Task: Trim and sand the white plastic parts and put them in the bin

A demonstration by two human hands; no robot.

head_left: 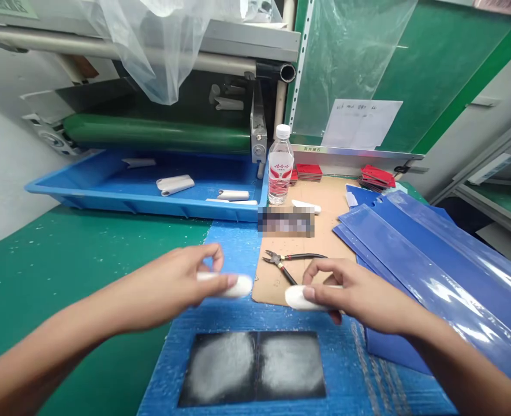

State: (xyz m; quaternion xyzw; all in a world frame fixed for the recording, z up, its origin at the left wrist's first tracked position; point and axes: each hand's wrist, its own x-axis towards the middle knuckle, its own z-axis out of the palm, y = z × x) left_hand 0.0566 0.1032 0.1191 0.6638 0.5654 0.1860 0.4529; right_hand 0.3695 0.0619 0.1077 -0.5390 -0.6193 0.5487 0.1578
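Observation:
My left hand (168,283) is closed on a white plastic piece (242,286) with a rounded end, slightly blurred. In my right hand (363,294) is a similar white plastic piece (296,298), pinched between thumb and fingers. The two rounded ends point toward each other, a gap between them. Below both hands lie two black abrasive-looking sheets (258,396), side by side and coated in white dust, on a blue work surface (186,323). A pair of cutting pliers (276,260) with black handles lies jaws apart just beyond my right hand.
A blue tray (151,202) holding several white plastic pieces sits below a green conveyor belt (160,134). A water bottle (280,167) stands by a cardboard sheet (324,237). Blue plastic folders (420,271) lie right, red stacks (376,178) behind.

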